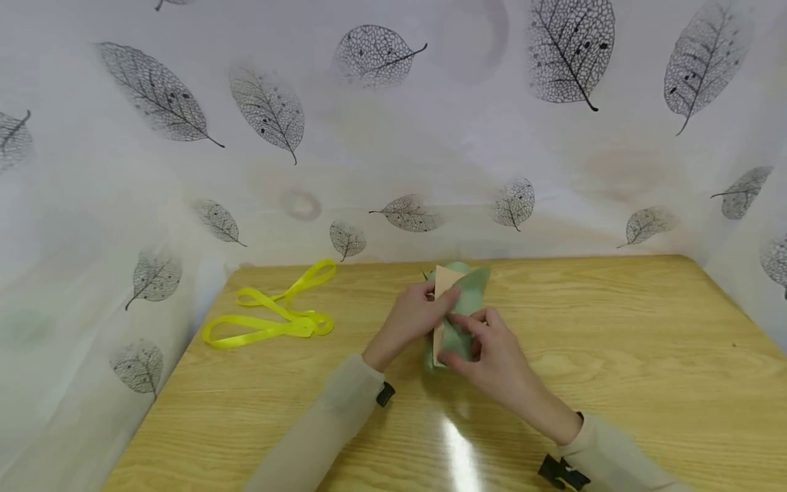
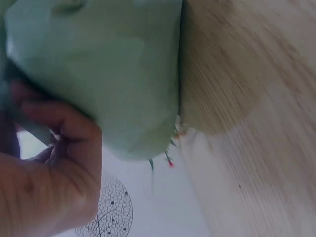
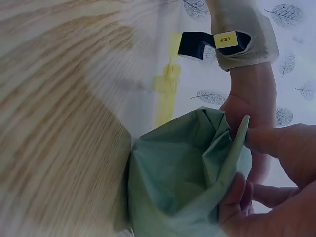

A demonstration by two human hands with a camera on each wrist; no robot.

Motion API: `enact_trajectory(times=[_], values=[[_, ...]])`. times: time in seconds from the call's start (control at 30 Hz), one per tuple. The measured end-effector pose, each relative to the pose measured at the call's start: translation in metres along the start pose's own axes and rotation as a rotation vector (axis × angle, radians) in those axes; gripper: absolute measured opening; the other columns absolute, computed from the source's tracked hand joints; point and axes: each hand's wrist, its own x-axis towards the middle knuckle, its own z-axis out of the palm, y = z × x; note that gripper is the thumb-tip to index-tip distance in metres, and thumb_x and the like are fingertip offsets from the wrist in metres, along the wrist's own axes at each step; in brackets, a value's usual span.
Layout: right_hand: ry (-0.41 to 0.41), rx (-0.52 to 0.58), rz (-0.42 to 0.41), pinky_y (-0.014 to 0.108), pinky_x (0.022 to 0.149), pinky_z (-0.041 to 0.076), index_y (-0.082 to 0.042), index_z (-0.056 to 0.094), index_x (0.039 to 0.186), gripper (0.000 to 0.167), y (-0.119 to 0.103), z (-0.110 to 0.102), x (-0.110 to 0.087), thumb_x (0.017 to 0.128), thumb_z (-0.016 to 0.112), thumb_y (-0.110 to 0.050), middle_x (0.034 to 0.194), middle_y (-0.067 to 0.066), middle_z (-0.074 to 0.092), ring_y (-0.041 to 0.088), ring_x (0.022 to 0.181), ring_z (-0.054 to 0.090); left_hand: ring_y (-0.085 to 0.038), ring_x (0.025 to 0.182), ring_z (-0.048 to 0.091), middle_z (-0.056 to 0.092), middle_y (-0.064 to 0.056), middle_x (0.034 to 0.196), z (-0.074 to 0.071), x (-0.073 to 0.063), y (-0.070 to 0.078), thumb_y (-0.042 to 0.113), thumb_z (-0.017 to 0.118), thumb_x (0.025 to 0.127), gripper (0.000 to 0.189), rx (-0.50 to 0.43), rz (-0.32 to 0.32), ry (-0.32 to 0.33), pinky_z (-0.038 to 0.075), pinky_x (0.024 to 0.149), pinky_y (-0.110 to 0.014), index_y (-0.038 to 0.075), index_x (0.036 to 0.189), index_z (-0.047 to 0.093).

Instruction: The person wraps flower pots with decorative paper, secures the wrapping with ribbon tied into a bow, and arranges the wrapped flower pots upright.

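Note:
A green sheet of wrapping paper (image 1: pixel 472 295), pale peach along one folded flap, is wrapped into a bundle on the table in front of me. My left hand (image 1: pixel 419 309) grips the flap near the top, thumb across it. Lower down on the right side, my right hand (image 1: pixel 496 350) pinches the paper between thumb and fingers. The right wrist view shows the bundle's open, crumpled end (image 3: pixel 180 170) with a raised fold at the fingertips. From the other end, small red-tipped flower sprigs (image 2: pixel 170 162) poke out in the left wrist view; the rest is hidden inside.
A looped yellow ribbon (image 1: pixel 270 324) lies on the left side of the wooden table (image 1: pixel 639 342). White cloth with a leaf print (image 1: pixel 393 150) hangs behind the table and down both sides.

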Motion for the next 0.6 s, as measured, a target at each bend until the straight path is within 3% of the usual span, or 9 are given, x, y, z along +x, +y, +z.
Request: enact_trajectory(times=[0.13,0.23,0.37,0.5,0.6], values=[[-0.007,0.088,0.045,0.021,0.054,0.049,-0.002,0.072,0.122,0.038,0.001,-0.001,0.0,0.087,0.082,-0.012,0.098,0.007,0.06,0.001,0.067,0.054,-0.011,0.067,0.057,0.063,0.001,0.077,0.0,0.004,-0.003,0.041,0.054,0.101,0.033,-0.019,-0.013,0.008,0.048,0.057,-0.025,0.015,0.088,0.069],[0.003,0.21,0.165,0.029,0.052,0.055,-0.003,0.07,0.124,0.029,0.011,-0.009,0.004,0.097,0.071,-0.015,0.1,0.011,0.065,0.007,0.063,0.062,-0.011,0.066,0.056,0.06,0.001,0.074,-0.001,0.006,-0.005,0.039,0.053,0.103,0.033,-0.006,0.004,-0.012,0.047,0.057,-0.025,0.014,0.087,0.068],[0.042,0.296,0.32,0.037,0.061,0.062,-0.002,0.06,0.136,0.037,0.04,-0.026,0.021,0.103,0.062,-0.017,0.116,0.021,0.062,0.018,0.07,0.07,-0.011,0.068,0.055,0.059,0.002,0.077,-0.002,0.007,-0.005,0.04,0.051,0.106,0.033,0.052,0.078,-0.056,0.047,0.061,-0.026,0.014,0.092,0.066],[0.016,0.304,0.343,0.037,0.07,0.064,-0.002,0.048,0.149,0.047,0.078,-0.039,0.041,0.106,0.056,-0.019,0.136,0.027,0.053,0.021,0.085,0.073,-0.012,0.06,0.047,0.052,0.001,0.07,-0.001,0.008,-0.006,0.041,0.051,0.107,0.034,0.081,0.102,-0.083,0.041,0.056,-0.027,0.014,0.09,0.062],[-0.044,0.348,0.334,0.035,0.071,0.063,-0.001,0.047,0.149,0.047,0.1,-0.045,0.05,0.108,0.053,-0.022,0.14,0.027,0.051,0.014,0.087,0.073,-0.012,0.058,0.047,0.053,0.002,0.068,0.0,0.009,-0.007,0.043,0.052,0.106,0.035,0.086,0.1,-0.1,0.041,0.054,-0.026,0.014,0.09,0.064]])
